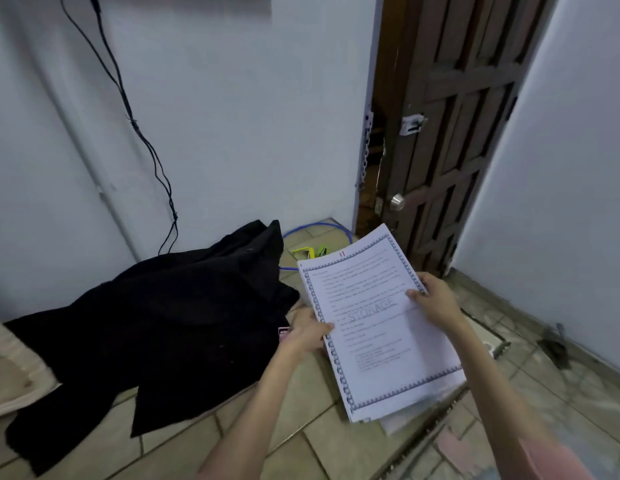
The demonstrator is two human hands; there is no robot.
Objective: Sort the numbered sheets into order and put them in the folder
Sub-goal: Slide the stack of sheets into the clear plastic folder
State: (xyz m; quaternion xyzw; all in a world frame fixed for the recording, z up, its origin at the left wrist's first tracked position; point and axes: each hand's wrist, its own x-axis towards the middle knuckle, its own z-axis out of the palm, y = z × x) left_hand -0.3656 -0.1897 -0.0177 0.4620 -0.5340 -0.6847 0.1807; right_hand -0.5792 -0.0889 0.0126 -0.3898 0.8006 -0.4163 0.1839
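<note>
A stack of white printed sheets (374, 327) with a patterned border is held above the tiled floor. The top sheet carries a red number 11 at its upper edge and the faint word STORAGE across its middle. My left hand (306, 332) grips the stack's left edge, thumb on top. My right hand (435, 301) holds the right edge, thumb pressed on the top sheet. More white paper or a clear folder (405, 422) shows under the stack's lower end on the floor; I cannot tell which.
A black garment (156, 323) lies spread on the floor to the left. A blue cable (322, 227) and a yellow-green object (308, 251) lie near the wall corner. A brown wooden door (450, 133) stands behind. Black cables (142, 133) hang down the wall.
</note>
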